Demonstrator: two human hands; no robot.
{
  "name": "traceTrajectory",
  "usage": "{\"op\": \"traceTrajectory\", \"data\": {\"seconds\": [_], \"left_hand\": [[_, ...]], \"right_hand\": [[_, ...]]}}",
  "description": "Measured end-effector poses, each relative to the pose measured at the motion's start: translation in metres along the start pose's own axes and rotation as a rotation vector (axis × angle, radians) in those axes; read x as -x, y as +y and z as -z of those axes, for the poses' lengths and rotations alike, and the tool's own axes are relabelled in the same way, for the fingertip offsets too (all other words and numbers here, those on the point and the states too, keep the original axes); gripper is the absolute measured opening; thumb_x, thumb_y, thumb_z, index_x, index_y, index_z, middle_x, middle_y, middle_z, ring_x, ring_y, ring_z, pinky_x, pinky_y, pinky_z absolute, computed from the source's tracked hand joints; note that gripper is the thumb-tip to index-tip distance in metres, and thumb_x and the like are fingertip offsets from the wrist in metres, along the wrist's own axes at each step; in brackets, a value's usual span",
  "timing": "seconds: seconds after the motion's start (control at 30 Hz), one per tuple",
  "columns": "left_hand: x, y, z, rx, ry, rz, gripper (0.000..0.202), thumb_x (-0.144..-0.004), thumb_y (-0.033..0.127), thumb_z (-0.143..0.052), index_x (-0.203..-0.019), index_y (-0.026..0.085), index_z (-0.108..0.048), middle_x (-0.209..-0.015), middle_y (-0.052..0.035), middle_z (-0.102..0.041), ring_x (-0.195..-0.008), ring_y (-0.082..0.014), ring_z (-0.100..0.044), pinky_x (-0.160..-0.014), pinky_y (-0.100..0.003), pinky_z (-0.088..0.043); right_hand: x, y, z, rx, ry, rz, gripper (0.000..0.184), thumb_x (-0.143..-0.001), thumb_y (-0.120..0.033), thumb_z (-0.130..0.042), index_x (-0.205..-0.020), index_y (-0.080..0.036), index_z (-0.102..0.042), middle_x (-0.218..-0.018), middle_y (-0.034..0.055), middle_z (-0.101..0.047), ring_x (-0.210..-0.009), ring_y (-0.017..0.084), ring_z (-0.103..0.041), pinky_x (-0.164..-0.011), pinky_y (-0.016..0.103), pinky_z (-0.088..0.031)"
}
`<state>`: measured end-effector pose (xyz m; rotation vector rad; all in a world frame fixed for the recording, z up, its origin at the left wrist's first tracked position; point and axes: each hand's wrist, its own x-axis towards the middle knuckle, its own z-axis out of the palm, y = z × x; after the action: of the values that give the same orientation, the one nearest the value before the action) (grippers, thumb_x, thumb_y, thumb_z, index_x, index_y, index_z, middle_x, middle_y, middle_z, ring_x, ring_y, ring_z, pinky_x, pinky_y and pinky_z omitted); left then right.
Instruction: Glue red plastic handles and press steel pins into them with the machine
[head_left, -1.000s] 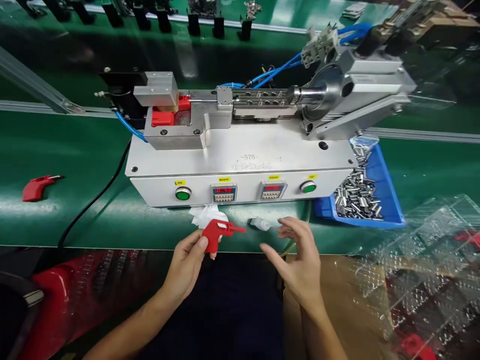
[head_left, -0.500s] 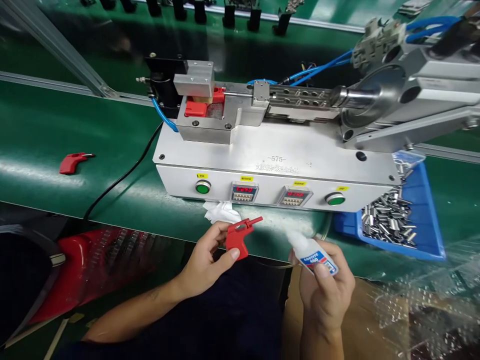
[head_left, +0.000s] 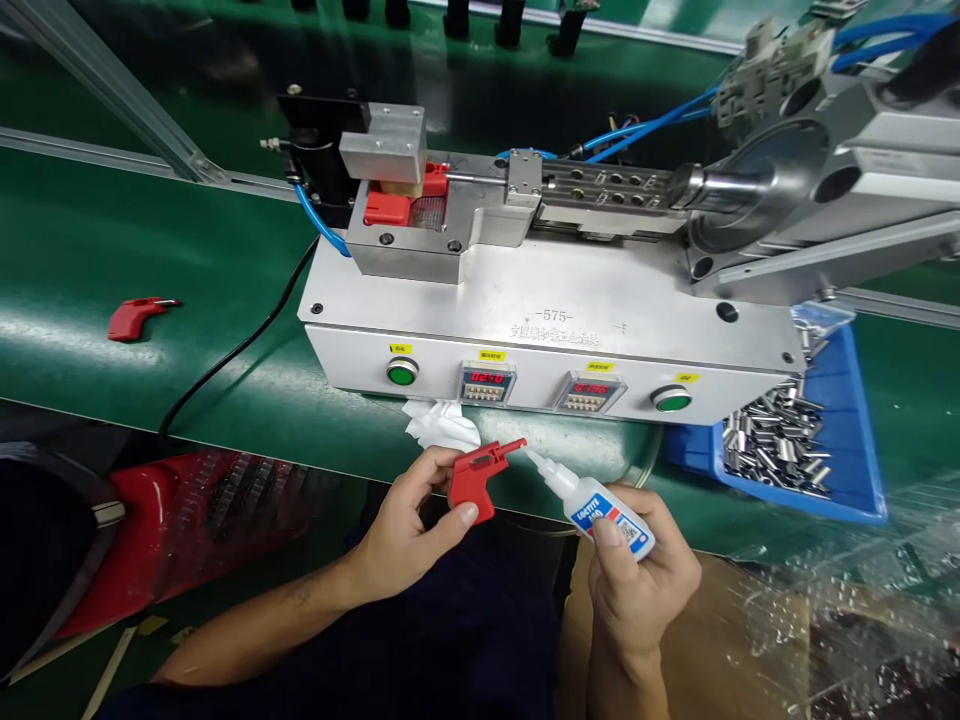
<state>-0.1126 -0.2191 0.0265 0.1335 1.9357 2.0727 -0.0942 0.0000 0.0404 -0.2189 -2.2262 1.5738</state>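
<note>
A red plastic pistol-shaped part (head_left: 471, 488) is pinched between the thumb and fingers of my left hand (head_left: 412, 525), its thin rod pointing right. My right hand (head_left: 649, 575) grips a white Loctite glue bottle (head_left: 609, 515), tilted with its nozzle toward the left. The nozzle tip is at the end of the red rod; whether they touch I cannot tell. Behind both hands stands a metal press machine (head_left: 465, 300). Another red part (head_left: 388, 208) sits in its fixture under a metal block.
A blue bin (head_left: 862, 440) of small metal sleeves stands to the right. A loose red part (head_left: 136, 318) with a metal pin lies on the green bench at left. Crumpled white tissue (head_left: 442, 424) lies before the machine. A black cable (head_left: 240, 345) crosses the bench.
The glue bottle in my right hand has moved left, bringing its nozzle to the red rod's tip. My left hand stays nearly still. The machine's left display reads differently.
</note>
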Motion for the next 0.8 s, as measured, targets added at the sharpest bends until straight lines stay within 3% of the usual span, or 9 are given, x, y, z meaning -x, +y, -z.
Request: {"op": "traceTrajectory", "data": {"seconds": [0.3,0.63,0.8], "left_hand": [[-0.001,0.0,0.0,0.012,0.0,-0.025,0.023,-0.098,0.023,-0.069,-0.12,0.023,-0.064,-0.106,-0.0018,-0.072,-0.091,-0.0145,-0.067,-0.086,-0.023,-0.053],[0.0,-0.001,0.003,0.007,-0.007,-0.012,0.023,-0.098,0.023,-0.068,-0.12,0.022,-0.064,-0.106,-0.0029,-0.073,-0.091,-0.0154,-0.067,-0.087,-0.024,-0.053],[-0.003,0.001,0.003,0.01,0.028,-0.004,0.027,-0.098,0.024,-0.069,-0.124,0.022,-0.065,-0.111,-0.0043,-0.073,-0.095,-0.0162,-0.069,-0.089,-0.024,-0.055]], "right_hand": [[-0.001,-0.002,-0.001,0.008,0.0,0.036,0.023,-0.095,-0.041,-0.07,-0.083,-0.02,-0.069,-0.062,-0.004,-0.057,-0.048,0.011,-0.044,-0.046,0.024,-0.033],[-0.001,-0.009,-0.004,0.061,-0.005,-0.041,0.031,-0.092,-0.05,-0.07,-0.08,-0.021,-0.069,-0.061,-0.0023,-0.055,-0.049,0.012,-0.043,-0.047,0.026,-0.034],[-0.003,0.003,-0.002,-0.158,-0.031,-0.174,0.029,-0.09,-0.051,-0.073,-0.089,-0.022,-0.071,-0.069,0.0001,-0.063,-0.056,0.015,-0.053,-0.054,0.028,-0.044]]}}
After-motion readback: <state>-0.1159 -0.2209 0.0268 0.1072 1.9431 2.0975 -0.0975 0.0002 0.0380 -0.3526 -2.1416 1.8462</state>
